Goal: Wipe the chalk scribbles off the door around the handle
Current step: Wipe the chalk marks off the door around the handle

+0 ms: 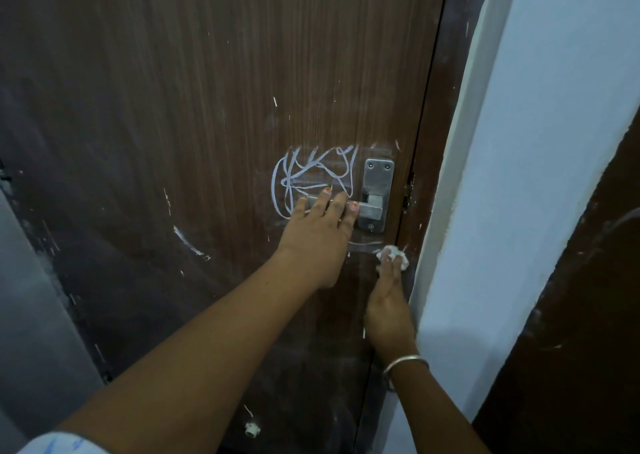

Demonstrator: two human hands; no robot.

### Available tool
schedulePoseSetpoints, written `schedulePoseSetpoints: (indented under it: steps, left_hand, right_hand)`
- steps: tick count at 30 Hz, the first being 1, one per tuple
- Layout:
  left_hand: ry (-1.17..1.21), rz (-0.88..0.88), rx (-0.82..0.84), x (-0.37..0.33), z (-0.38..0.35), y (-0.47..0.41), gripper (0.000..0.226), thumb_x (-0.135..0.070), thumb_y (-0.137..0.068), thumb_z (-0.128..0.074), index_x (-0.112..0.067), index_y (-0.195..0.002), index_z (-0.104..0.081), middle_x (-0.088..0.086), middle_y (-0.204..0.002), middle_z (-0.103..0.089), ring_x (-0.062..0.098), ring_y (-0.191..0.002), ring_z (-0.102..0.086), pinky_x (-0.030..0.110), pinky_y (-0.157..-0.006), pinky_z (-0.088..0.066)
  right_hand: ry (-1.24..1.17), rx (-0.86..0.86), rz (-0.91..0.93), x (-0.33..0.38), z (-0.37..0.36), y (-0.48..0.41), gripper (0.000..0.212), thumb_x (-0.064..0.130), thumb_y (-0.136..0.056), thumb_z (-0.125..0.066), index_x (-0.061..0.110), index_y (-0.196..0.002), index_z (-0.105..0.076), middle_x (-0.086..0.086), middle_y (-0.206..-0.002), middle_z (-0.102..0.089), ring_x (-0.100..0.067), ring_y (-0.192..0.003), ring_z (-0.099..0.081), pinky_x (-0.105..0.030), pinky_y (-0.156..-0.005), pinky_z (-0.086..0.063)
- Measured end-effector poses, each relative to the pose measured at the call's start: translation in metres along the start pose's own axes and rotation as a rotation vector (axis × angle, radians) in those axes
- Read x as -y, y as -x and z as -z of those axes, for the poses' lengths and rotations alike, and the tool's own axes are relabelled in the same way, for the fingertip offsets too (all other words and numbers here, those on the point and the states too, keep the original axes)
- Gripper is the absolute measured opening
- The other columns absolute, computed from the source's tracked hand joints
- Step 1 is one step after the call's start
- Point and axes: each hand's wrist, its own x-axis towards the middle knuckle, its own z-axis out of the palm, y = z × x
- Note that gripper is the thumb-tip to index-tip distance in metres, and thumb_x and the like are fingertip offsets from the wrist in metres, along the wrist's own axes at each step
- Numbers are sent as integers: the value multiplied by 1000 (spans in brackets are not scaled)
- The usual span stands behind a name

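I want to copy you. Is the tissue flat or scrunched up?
Scrunched up: the tissue is a crumpled white wad pinched in the right hand.

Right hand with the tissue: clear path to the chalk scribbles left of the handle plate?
Probably not directly. The right hand presses the tissue to the door below the handle plate, and the left hand lies on the lever across the lower scribbles. The upper loops look open.

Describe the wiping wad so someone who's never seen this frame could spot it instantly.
Start at the brown door and find the metal handle plate near its right edge. Just below that plate, close to the white frame, the right hand presses a small crumpled white wad against the wood. It is the only solid white lump; the chalk scribbles left of the plate are thin lines.
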Motion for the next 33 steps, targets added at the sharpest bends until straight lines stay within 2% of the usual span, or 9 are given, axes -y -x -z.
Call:
schedulePoseSetpoints:
  steps: [4,7,11,14,17,19,25,31,33]
  left_hand:
    - [-5,0,11,0,1,1,99,-24,-83,-62,-11,-148,13,13,-157,14,32,-144,14,51,-116,0]
    - [-8,10,5,-2,0,0,99,-24,-83,-61,-10,-148,12,14,-157,14,32,-144,14,51,-116,0]
    - [0,9,-3,-2,1,0,99,-23,-82,-62,-11,-148,11,13,-157,13,32,-144,13,51,-117,0]
    - [0,4,3,-1,1,1,97,-24,-84,-60,-11,-148,12,13,-157,14,32,-144,14,51,-117,0]
    - [-8,5,-7,-1,0,2,97,-25,-84,-60,-11,-148,12,14,-157,14,32,-144,14,51,-117,-1]
    - [-7,5,-3,-1,1,2,98,-25,-84,-61,-11,-148,12,13,-157,14,33,-144,14,51,-117,-1]
    - [-13,13,3,-3,-1,1,99,-24,-83,-61,-10,-148,12,14,-157,13,33,-144,14,50,-116,0]
    - [-26,16,-14,-3,-3,0,101,-29,-82,-62,-9,-147,12,15,-157,12,34,-144,12,51,-116,-2]
    - [-32,15,-14,-4,-3,0,102,-30,-81,-63,-9,-147,12,15,-156,11,35,-144,12,51,-116,-2]
  right_hand:
    - [-28,-46,55,7,8,-14,91,-10,-85,-45,25,-141,18,-8,-153,1,-25,-141,-14,-45,-109,-32]
    - [-53,-111,94,18,25,-50,100,-9,-82,-53,25,-145,17,-12,-156,2,-26,-140,-17,-38,-106,-32]
    - [23,-102,90,16,25,-56,93,-7,-83,-55,18,-147,9,-12,-156,0,-20,-142,-2,-32,-110,-18]
    - [20,-43,22,3,11,-23,80,-5,-87,-49,13,-148,0,-11,-155,-6,-20,-141,-7,-44,-112,-27]
    - [11,-17,-3,-4,1,3,78,-6,-86,-48,11,-145,0,-6,-152,-3,-23,-141,-11,-47,-108,-32]
    - [-31,-62,-20,2,3,-3,83,-9,-84,-46,14,-145,5,-7,-154,-6,-22,-141,-12,-45,-110,-29]
    - [-91,-205,2,12,25,-46,96,-15,-77,-54,11,-147,7,-22,-154,-6,-25,-129,-40,-27,-100,-28]
    - [-19,-82,-63,-3,-4,5,95,-13,-80,-49,17,-145,14,-17,-155,-11,-28,-136,-33,-40,-105,-36]
    - [-2,-48,-62,-7,-8,10,89,-10,-79,-50,11,-147,5,-18,-153,-18,-31,-137,-29,-44,-103,-40]
